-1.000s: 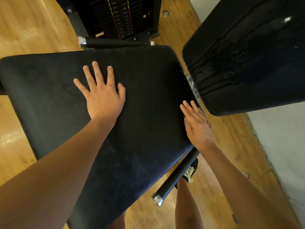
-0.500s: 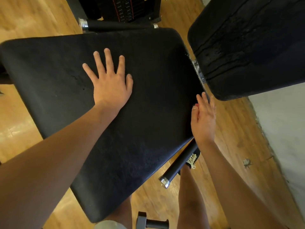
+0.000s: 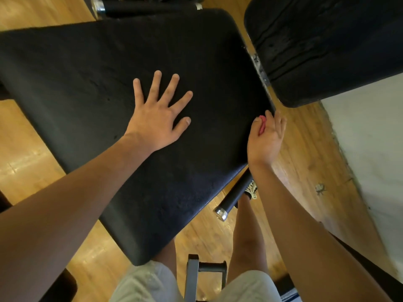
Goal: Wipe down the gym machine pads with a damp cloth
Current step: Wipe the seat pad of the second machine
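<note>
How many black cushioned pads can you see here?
2. The big seat pad lies under the left hand; the back pad sits at upper right. Others may lie outside the picture.

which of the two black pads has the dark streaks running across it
The upper-right pad, beyond the metal bracket. The big pad under the flat left hand shows only fine grainy texture.

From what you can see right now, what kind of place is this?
Most likely a gym. A large black padded seat pad fills the view, a second black cracked pad stands beside it, and black chrome-capped handle bars stick out below, all over a wooden plank floor.
</note>
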The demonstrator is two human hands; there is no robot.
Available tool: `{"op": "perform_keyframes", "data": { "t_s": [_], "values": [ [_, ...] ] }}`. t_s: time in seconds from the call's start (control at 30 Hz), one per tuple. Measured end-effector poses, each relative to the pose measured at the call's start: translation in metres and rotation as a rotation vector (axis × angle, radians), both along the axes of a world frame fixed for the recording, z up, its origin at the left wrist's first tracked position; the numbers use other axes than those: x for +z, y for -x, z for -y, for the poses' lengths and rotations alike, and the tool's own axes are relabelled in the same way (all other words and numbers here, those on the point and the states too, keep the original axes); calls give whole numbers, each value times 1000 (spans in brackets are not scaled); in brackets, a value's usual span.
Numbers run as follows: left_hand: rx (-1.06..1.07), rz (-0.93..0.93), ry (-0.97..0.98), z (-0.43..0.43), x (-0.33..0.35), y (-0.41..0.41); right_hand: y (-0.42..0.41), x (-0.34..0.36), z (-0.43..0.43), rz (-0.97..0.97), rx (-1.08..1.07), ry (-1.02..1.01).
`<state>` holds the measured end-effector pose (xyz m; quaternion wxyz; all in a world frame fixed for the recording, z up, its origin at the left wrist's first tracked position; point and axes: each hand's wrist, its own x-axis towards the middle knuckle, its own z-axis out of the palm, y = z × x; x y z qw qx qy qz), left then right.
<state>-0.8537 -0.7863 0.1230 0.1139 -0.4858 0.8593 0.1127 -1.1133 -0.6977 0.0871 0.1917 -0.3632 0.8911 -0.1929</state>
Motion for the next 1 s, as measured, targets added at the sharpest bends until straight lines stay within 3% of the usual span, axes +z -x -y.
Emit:
{"op": "perform_keyframes", "data": {
  "t_s": [0.23, 0.5, 0.8, 1.0],
  "values": [
    [-139, 4, -30, -4, 6, -24, -8, 5, 13, 8, -75, -98],
    [-106, -9, 13, -5, 5, -22, -14, -4, 14, -107, 6, -139],
    [-108, -17, 6, -7, 5, -21, -48, 6, -15, -59, 5, -141],
    [-114, -34, 25, -6, 2, -20, -12, 5, 12, -23, -8, -138]
  ]
}}
